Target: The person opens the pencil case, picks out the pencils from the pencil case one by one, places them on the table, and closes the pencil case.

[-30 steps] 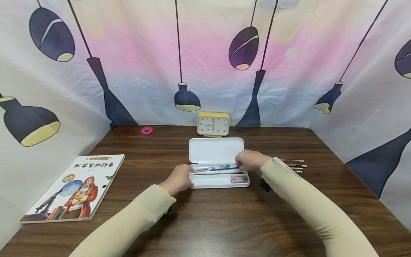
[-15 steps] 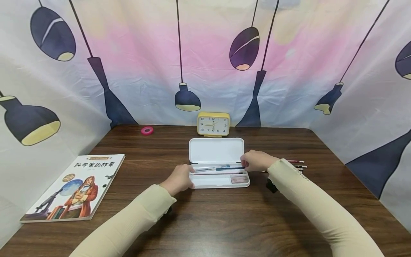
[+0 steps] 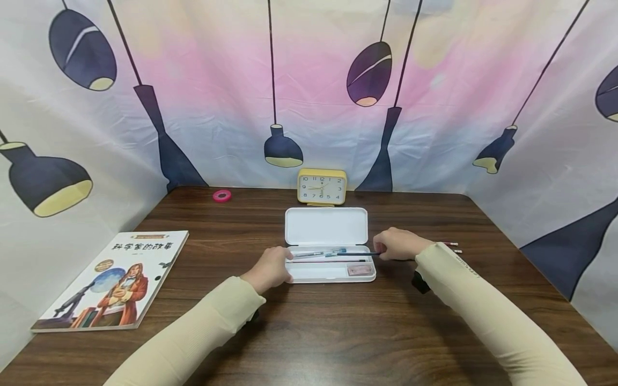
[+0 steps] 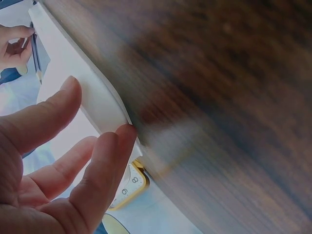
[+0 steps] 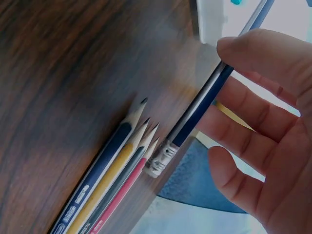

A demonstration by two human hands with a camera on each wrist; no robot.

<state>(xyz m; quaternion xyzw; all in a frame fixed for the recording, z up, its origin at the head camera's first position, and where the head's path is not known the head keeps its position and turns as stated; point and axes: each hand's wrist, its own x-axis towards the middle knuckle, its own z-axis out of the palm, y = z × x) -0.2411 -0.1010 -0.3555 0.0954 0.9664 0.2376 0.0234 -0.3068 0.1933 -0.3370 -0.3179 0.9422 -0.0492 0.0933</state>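
Note:
A white pencil case (image 3: 326, 226) lies with its lid folded back on the brown table. Inside are a light blue pen (image 3: 333, 251), a thin dark pencil (image 3: 338, 261) and a pinkish eraser (image 3: 360, 269). My left hand (image 3: 270, 269) holds the case's left end, thumb and fingers spread across it; its fingertips (image 4: 127, 130) meet the case's edge in the left wrist view. At the right end my right hand (image 3: 398, 244) pinches a dark blue pencil (image 5: 202, 105) between thumb and fingers. Its silver eraser end points away from the case, while its other end reaches over the open tray.
Several sharpened pencils (image 5: 109, 178) lie side by side to the right, partly hidden by the right arm. Behind the case stands a yellow clock (image 3: 322, 187). A pink ring-shaped roll (image 3: 222, 195) is at the back left, and a book (image 3: 111, 281) at the left.
My right hand has moved to the right with the dark blue pencil, drawing it partly past the case's right end. The left hand has stayed at the case's left end.

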